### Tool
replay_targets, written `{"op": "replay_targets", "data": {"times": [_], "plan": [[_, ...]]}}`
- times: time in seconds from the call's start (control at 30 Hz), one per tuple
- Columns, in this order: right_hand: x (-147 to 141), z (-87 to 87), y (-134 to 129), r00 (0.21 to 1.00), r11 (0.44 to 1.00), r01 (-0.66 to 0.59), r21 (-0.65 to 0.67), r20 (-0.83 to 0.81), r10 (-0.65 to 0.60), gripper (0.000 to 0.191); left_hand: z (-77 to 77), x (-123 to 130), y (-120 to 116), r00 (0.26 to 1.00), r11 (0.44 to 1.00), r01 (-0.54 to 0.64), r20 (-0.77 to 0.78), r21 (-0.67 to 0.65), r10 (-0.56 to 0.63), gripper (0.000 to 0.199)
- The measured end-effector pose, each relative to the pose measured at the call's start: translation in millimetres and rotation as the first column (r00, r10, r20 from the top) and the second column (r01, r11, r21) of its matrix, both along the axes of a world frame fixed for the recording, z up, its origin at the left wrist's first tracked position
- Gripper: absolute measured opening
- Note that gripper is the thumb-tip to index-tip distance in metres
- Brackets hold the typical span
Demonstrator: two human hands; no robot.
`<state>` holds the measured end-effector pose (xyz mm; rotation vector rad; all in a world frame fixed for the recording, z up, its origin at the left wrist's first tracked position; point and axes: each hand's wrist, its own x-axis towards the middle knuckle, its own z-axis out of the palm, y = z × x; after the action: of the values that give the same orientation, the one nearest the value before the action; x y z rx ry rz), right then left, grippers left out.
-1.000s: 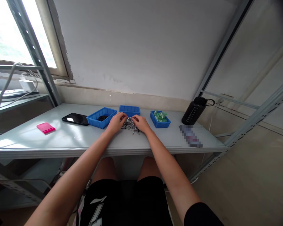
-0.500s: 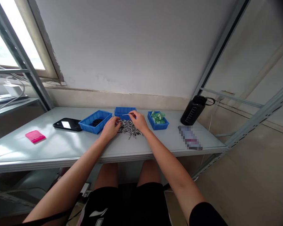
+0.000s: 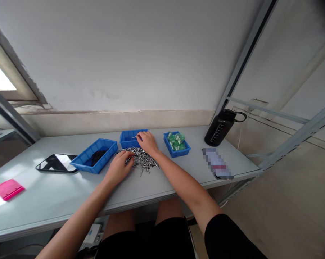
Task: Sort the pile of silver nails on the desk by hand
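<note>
A heap of thin silvery metal pins (image 3: pixel 144 160) lies loose on the table between my hands. My right hand (image 3: pixel 148 142) pinches one thin metal pin (image 3: pixel 133 137) between thumb and fingers, over the right side of the middle blue bin (image 3: pixel 127 144). At the heap's left edge my left hand (image 3: pixel 120 166) rests with its fingers curled against the pins. What its fingertips hold, if anything, is too small to make out. Left of that hand stands a blue bin (image 3: pixel 82 160) with small black pieces (image 3: pixel 98 157) in it.
To the right, another blue bin (image 3: pixel 178 153) holds green packets (image 3: pixel 176 140). A black bottle (image 3: pixel 219 128) and a blurred-out phone (image 3: pixel 217 163) are farther right. On the left lie a dark phone (image 3: pixel 55 163) and a pink case (image 3: pixel 9 189). A wall closes off the table's back.
My right hand has moved with the pin to the middle bin, and my left hand has shifted down along the heap's edge. The view has turned rightward and tilted.
</note>
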<state>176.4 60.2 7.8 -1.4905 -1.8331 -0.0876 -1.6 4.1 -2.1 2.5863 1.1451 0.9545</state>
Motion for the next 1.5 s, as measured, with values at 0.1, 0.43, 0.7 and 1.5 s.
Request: {"op": "replay_targets", "data": {"times": [0.1, 0.43, 0.7, 1.5], "plan": [[-0.9, -4.9, -0.8, 0.999, 1.000, 0.018, -0.013, 0.044, -0.017, 0.020, 1.4, 0.5, -0.9, 1.000, 1.000, 0.007, -0.019, -0.006, -0.007, 0.022], [5.0, -7.9, -7.1, 0.991, 0.999, 0.019, -0.026, 0.132, -0.015, 0.026, 0.2, 0.4, 2.0, 0.996, 1.000, 0.017, -0.087, 0.011, -0.016, 0.024], [11.1, -8.3, -13.1, 0.996, 0.996, -0.068, 0.052, 0.060, 0.065, 0.026, 2.1, -1.6, 0.5, 0.996, 1.000, -0.005, -0.086, 0.024, 0.007, 0.023], [34.8, -30.4, -78.4, 0.996, 0.995, -0.091, -0.034, -0.020, 0.090, 0.021, -7.1, -2.0, 6.8, 0.977, 0.996, -0.062, -0.199, 0.064, 0.074, 0.021]]}}
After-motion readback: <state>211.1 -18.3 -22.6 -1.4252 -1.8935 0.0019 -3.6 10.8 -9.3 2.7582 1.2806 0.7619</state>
